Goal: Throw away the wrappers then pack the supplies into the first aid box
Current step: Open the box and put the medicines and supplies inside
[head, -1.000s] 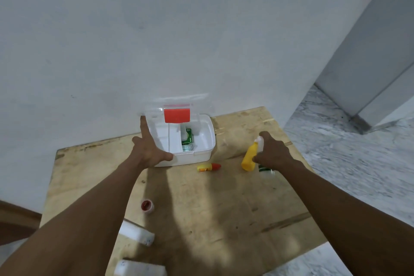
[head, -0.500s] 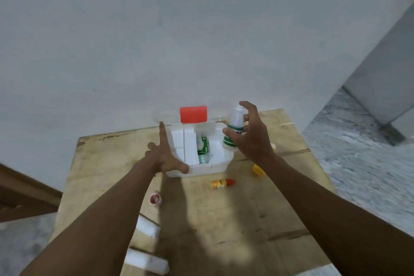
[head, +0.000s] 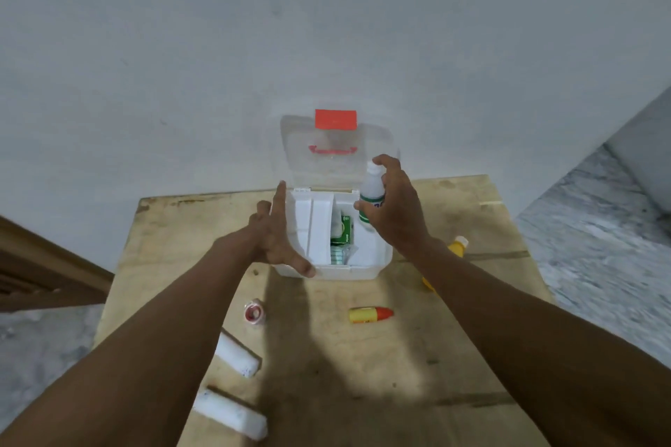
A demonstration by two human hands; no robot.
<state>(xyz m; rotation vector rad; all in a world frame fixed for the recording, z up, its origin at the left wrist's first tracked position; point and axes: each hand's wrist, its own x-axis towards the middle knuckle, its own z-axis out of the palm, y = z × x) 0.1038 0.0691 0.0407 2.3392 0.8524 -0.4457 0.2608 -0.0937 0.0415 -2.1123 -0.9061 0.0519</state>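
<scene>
The white first aid box (head: 383,258) stands open at the back of the wooden table (head: 363,374), its clear lid (head: 337,152) leaning on the wall. Inside lie white packs and a green packet (head: 344,229). My right hand (head: 394,210) holds a small white bottle with a green label (head: 372,192) upright over the box's right side. My left hand (head: 277,232) rests against the box's left wall, fingers spread, thumb on the front corner. On the table lie a yellow and red tube (head: 370,314), a yellow bottle (head: 455,247), a tape roll (head: 255,310) and two white rolls (head: 236,356).
The table stands against a plain white wall. A wooden frame (head: 43,265) sits low at the left. Grey marbled floor (head: 599,229) lies to the right and left of the table. The second white roll (head: 232,414) lies near the table's front edge.
My right hand left the yellow bottle, picked up the white bottle and carried it left over the box. My left hand stayed on the box. The camera tilted down and closer.
</scene>
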